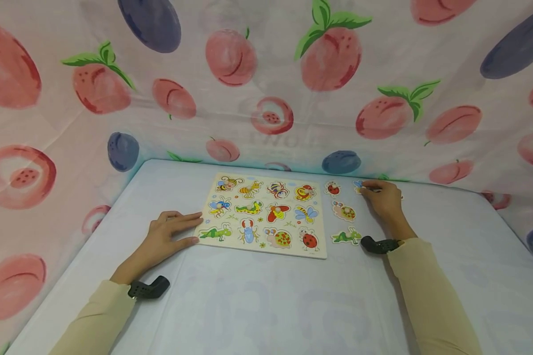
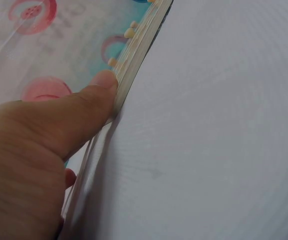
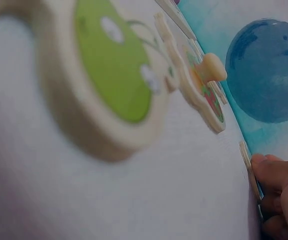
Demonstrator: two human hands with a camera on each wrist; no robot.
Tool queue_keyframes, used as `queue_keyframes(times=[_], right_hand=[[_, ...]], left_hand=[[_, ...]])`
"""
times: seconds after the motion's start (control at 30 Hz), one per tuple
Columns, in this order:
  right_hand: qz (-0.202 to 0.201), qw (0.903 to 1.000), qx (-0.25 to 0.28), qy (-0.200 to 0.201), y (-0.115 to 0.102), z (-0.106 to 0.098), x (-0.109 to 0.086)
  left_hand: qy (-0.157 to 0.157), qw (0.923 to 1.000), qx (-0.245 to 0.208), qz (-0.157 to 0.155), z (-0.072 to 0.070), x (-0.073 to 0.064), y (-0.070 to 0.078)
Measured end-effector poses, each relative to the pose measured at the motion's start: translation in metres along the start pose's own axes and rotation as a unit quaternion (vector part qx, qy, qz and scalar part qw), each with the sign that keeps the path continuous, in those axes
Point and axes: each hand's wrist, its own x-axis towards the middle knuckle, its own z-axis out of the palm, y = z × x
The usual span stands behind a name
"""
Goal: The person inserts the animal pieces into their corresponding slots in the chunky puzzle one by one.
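A wooden insect puzzle board lies on the table. My left hand rests at its left edge, fingers fairly straight. In the left wrist view the thumb touches the board's side, and small knobs stand up from the board. To the right of the board, my right hand pinches a blue-winged insect piece near the back edge. The fingers partly cover that piece. Between board and right hand lie a ladybug piece, a snail piece and a grasshopper piece.
A white cloth covers the table. Fruit-printed curtain hangs along the back and left side, close behind the board and pieces. Something small and red shows beside the right hand, mostly hidden. Each wrist wears a black camera mount.
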Motion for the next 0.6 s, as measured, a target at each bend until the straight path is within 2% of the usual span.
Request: queue_keyframes(times=[0.43, 0.6], right_hand=[[0.003, 0.9998, -0.011, 0.013, -0.0048, 0.0017, -0.0020], [-0.010, 0.9996, -0.019, 0.020, -0.0050, 0.0007, -0.0025]], left_hand=[[0.000, 1.0000, -0.005, -0.002, -0.0004, -0.0004, 0.0010], [-0.001, 1.0000, -0.008, -0.006, 0.0001, -0.0002, 0.0012]])
